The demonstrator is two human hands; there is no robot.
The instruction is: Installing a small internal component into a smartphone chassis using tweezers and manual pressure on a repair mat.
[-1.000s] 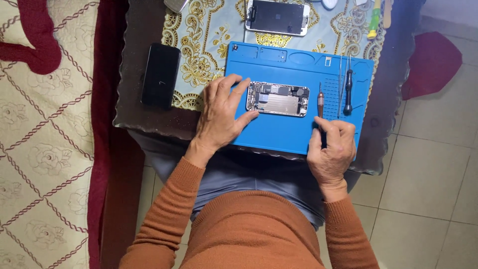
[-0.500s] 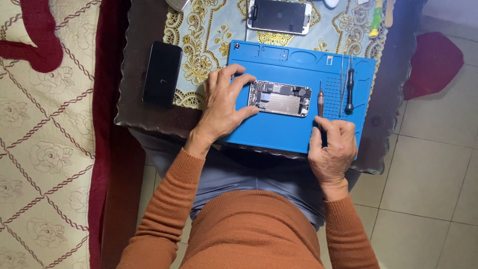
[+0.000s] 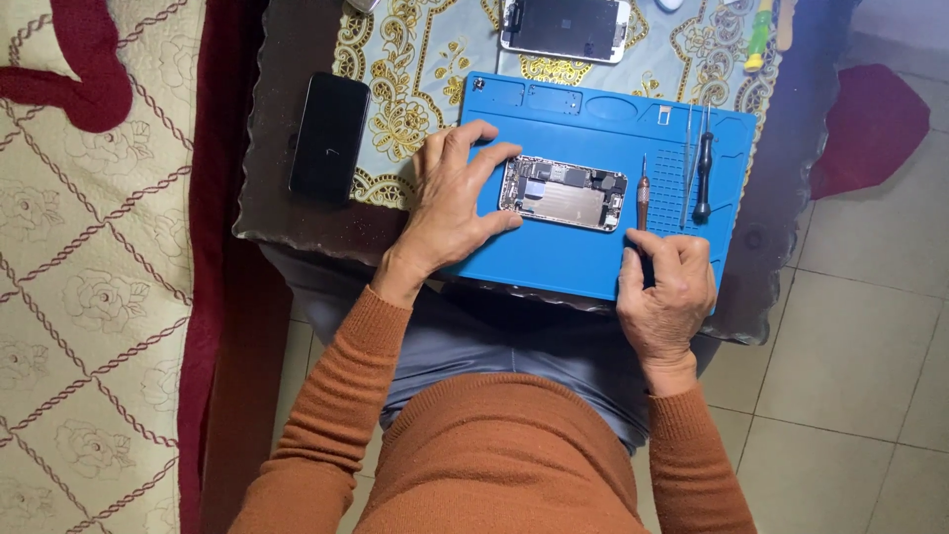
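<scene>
An opened smartphone (image 3: 563, 192), internals exposed, is seen lying near the middle of the blue repair mat (image 3: 593, 262). It is steadied at its left end by the left hand (image 3: 450, 198), fingers spread and curled about its edges. The right hand (image 3: 667, 287) is closed loosely at the mat's near right edge; whether a tool is pinched cannot be told. A screwdriver (image 3: 643, 193) lies just beside the phone. The step is judged to be bracing before internal work; fine tip placement is called for next.

Tiled floor (image 3: 850, 396) rt; quilted bed (image 3: 89, 297) lft; dark table (image 3: 287, 213).
</scene>
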